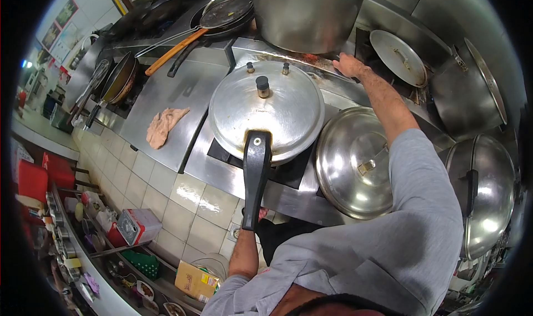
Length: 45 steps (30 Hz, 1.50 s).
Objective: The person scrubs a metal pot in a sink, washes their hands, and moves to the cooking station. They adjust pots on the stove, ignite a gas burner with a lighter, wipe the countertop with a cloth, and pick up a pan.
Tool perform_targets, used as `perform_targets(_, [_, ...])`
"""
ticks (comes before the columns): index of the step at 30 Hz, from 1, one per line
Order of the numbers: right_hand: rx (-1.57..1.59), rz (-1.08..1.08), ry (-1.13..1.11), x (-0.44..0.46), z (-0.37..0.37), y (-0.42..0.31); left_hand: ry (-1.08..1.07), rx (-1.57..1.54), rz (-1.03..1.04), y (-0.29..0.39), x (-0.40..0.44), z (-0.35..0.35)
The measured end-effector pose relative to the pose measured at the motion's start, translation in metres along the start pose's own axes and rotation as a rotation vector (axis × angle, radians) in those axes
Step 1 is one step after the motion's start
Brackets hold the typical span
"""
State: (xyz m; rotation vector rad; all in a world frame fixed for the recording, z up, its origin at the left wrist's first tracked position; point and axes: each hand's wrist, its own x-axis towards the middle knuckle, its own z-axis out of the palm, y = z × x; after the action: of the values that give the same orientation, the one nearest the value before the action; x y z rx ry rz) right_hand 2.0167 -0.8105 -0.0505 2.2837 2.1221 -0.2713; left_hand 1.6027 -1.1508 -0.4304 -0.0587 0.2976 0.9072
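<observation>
A large pressure cooker (266, 110) with a silver lid and a long black handle (255, 177) stands on the stove in front of me. My left hand (263, 212) is low, by the end of that handle and the stove's front edge; its fingers are mostly hidden. Reaching across the stove, my right hand (350, 66) is near the base of a tall metal stockpot (305, 16). Its fingers look bent together, and what they hold, if anything, is too small to name. A reddish-orange patch shows under the stockpot, beside that hand.
A round metal lid (350, 160) lies under my right arm. An oval lid (398, 58) and big pots (466, 94) stand at right. Leftward are a crumpled cloth (165, 127), a wooden-handled pan (177, 51) and a wok (119, 80). Shelving (83, 260) holds containers at lower left.
</observation>
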Motion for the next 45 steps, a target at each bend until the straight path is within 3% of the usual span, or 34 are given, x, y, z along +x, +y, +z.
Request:
perform_targets(3, [-0.002,0.016,-0.017,-0.001,-0.005,-0.003,0.297,0.118,0.244,-0.005,0.004,0.012])
perform_targets(5, [0.006,0.017,-0.044,0.001,-0.003,-0.004,0.314,0.02,0.414,-0.02,0.005,0.04])
perform_targets(8, [0.009,0.019,-0.03,0.004,-0.001,-0.004,0.339,-0.129,0.274,-0.021,0.004,0.054])
perform_targets(11, [0.033,0.037,-0.047,0.002,-0.006,-0.01,0.186,-0.144,-0.04,-0.009,0.0,0.034])
perform_targets(13, [0.033,0.052,-0.042,0.004,-0.004,-0.012,0.137,-0.098,-0.11,-0.007,-0.003,0.028])
perform_targets(15, [0.033,0.074,-0.033,0.002,-0.006,-0.013,0.19,-0.038,-0.059,-0.007,-0.002,0.032])
perform_targets(20, [0.02,0.023,-0.03,0.003,-0.004,-0.012,0.39,0.092,0.292,-0.019,0.0,0.078])
perform_targets(24, [0.002,0.025,-0.027,0.005,-0.002,-0.012,0.422,0.017,0.349,-0.025,0.008,0.069])
perform_targets(26, [0.0,-0.012,0.009,0.007,0.001,-0.009,-0.322,-0.298,-0.178,-0.015,0.015,0.004])
perform_targets(27, [-0.002,-0.015,0.007,0.008,0.001,-0.007,-0.322,-0.301,-0.174,-0.013,0.011,0.005])
perform_targets(29, [-0.004,-0.005,-0.013,0.01,0.001,-0.005,-0.11,-0.211,-0.302,-0.009,0.003,0.007])
perform_targets(30, [-0.005,-0.009,-0.015,0.009,0.0,-0.007,-0.109,-0.213,-0.297,-0.011,0.003,0.011])
perform_targets(31, [-0.004,-0.001,-0.031,0.008,-0.001,-0.009,0.196,0.363,-0.51,-0.014,0.007,0.016])
perform_targets(33, [-0.007,0.01,-0.039,0.009,-0.004,-0.008,0.5,0.949,-0.694,-0.021,0.016,0.029])
perform_targets(35, [-0.013,0.0,-0.029,0.01,-0.001,-0.006,0.507,-0.004,0.214,-0.031,0.008,0.059])
perform_targets(36, [-0.016,-0.002,-0.031,0.009,-0.002,-0.007,0.393,-0.033,0.405,-0.03,-0.001,0.09])
perform_targets(37, [-0.017,0.001,-0.014,0.008,-0.002,-0.007,0.393,-0.038,0.406,-0.03,-0.001,0.105])
perform_targets(39, [-0.017,-0.001,-0.005,0.008,-0.001,-0.007,0.501,0.263,0.632,-0.034,0.0,0.119])
perform_targets(41, [-0.02,-0.029,-0.062,0.015,0.0,-0.002,0.513,0.38,0.66,-0.039,0.005,0.076])
perform_targets(43, [-0.029,-0.031,-0.051,0.013,-0.001,-0.004,0.509,0.497,0.684,-0.035,0.007,0.08])
perform_targets(45, [0.02,0.042,-0.022,0.012,0.0,-0.006,0.495,0.374,0.494,-0.031,0.003,0.085])
